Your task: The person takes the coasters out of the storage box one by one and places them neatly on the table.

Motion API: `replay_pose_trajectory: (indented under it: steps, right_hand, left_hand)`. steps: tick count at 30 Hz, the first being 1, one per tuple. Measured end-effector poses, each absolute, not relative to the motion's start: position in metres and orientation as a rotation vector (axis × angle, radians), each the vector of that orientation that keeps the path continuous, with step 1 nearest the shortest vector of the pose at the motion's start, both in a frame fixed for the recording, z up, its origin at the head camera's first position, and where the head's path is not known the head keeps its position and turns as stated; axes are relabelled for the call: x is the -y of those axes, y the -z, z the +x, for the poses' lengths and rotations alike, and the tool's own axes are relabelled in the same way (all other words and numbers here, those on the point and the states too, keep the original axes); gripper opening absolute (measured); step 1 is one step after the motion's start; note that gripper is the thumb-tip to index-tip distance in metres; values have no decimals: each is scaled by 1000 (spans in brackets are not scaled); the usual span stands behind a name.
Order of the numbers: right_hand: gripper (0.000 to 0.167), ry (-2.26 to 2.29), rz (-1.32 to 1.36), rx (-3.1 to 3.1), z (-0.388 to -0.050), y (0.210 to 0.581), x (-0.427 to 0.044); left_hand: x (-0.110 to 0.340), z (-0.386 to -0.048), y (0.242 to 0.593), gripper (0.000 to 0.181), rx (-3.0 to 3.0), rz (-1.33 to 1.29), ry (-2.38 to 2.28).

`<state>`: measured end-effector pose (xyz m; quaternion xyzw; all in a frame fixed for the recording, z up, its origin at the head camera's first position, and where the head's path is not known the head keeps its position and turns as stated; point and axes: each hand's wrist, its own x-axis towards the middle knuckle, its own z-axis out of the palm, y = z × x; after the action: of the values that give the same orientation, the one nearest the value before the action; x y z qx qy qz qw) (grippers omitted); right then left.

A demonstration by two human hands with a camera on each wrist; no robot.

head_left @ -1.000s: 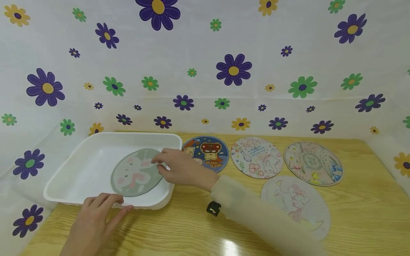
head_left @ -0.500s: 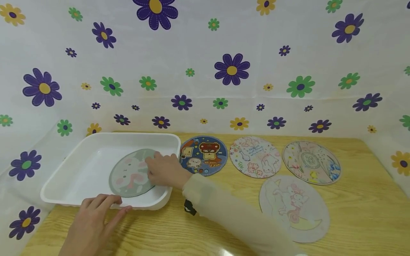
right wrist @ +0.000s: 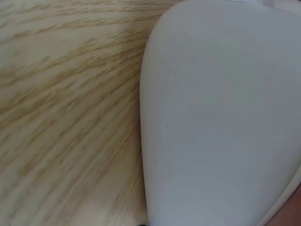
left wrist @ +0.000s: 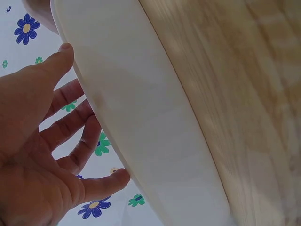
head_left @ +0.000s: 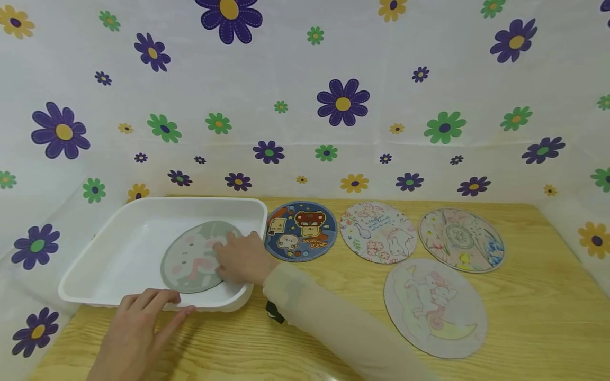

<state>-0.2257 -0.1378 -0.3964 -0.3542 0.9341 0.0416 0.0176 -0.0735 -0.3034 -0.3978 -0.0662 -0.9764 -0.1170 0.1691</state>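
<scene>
A white plastic tray (head_left: 109, 243) stands on the table's left side. Inside it lies a grey-green round mat (head_left: 186, 264) with a pink and white cartoon rabbit. My right hand (head_left: 244, 258) reaches over the tray's right wall, fingers bent onto the mat's right part. That hand hides the mat's right edge, so whether it pinches or presses the mat does not show. At the tray's near wall, my left hand (head_left: 138, 323) holds the rim, fingers over it and thumb on the near side. In the left wrist view, thumb and fingertips touch the tray rim (left wrist: 101, 125).
Right of the tray lie a dark blue bear mat (head_left: 302, 233), a white rabbit mat (head_left: 378, 233) and a floral mat (head_left: 461, 239). A pale moon mat (head_left: 436, 309) lies nearer. Flower-printed cloth (head_left: 286, 63) rises behind the wooden table (head_left: 538, 307).
My right hand has moved left and down, from the mat's right edge to over its face. The grey-green mat stays about where it was. My left hand keeps its place on the rim.
</scene>
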Motion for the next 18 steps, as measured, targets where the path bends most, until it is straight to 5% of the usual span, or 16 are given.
replay_pose_trajectory:
  steps: [18]
  right_hand:
    - [46, 400, -1064, -2929, -234, 400, 134]
  left_hand:
    - [304, -74, 398, 25, 2741, -236, 322]
